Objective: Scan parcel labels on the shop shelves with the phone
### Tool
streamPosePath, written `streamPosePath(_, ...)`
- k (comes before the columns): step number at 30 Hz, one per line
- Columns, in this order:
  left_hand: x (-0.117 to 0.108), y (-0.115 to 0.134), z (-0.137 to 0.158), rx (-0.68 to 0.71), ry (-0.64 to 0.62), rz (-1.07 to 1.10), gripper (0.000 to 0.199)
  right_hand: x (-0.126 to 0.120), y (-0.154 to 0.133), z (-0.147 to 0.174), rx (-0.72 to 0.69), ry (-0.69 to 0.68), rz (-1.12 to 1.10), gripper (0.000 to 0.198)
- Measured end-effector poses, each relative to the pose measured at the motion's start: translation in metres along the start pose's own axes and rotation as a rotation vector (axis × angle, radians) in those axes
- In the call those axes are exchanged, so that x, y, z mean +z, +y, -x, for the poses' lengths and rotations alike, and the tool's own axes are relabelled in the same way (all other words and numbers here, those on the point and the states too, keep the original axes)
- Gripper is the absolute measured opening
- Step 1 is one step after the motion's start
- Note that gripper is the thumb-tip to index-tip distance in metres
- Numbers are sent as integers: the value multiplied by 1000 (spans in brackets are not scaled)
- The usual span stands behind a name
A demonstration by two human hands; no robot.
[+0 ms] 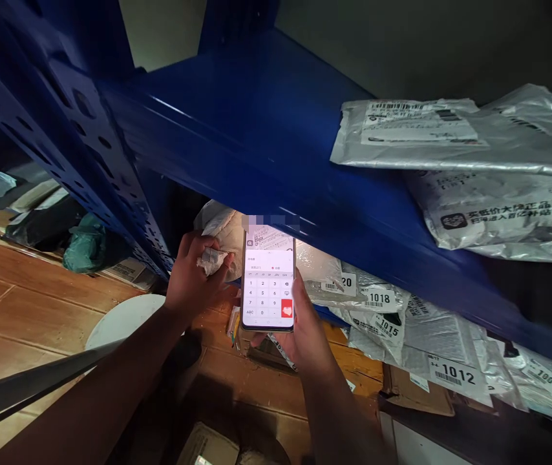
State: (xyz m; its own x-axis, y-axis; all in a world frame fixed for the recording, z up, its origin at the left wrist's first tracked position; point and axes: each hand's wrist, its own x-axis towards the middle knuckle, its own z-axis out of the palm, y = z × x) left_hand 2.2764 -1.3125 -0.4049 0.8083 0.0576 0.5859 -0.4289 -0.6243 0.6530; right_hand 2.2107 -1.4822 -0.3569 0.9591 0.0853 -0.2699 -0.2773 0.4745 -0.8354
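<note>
My right hand [307,323] is wrapped round a smartphone [269,290], held upright with its screen towards me. A number keypad fills the lower half of the screen, with a red key at bottom right. My left hand [193,268] has its fingers closed on a crumpled corner of a pale plastic parcel [222,226]. That parcel lies under the blue shelf beam [256,148], left of the phone, which partly hides it. Several grey mailer bags with number labels lie to the right, among them one marked 1018 [377,298] and one marked 1012 [453,371].
A perforated blue upright [96,129] rises at left. Silver mailers [416,135] overhang the upper shelf at right. A green bag [84,244] and boxes sit on the left. A round white surface [125,316] and a cardboard box [208,445] are low on the tiled floor [19,316].
</note>
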Motion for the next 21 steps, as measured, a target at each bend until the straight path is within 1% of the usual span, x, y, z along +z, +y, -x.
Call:
streamPosePath(2,0,-1,0,10,-3,-5,22,0,-1,4,70,-29,-64,65)
streamPosePath(4,0,-1,0,9,-7,-8,23,0,-2,7,88,-45,-71,73)
streamPosePath(5,0,-1,0,4,-10,-10,23,1,-2,8,87,-40,-75,74)
streamPosePath(9,0,0,1,-2,-13,-33,25,2,-5,10,91,21,-136,66)
streamPosePath(13,0,1,0,-1,-16,-35,25,4,-8,10,107,49,-180,61)
streamPosePath(17,0,2,0,-18,-18,-35,22,4,-9,10,85,85,-192,50)
streamPosePath(19,-1,1,0,-15,-18,-40,22,3,-9,10,90,96,-197,50)
streamPosePath(21,-1,1,0,-11,-21,-44,22,1,-8,10,100,97,-186,56)
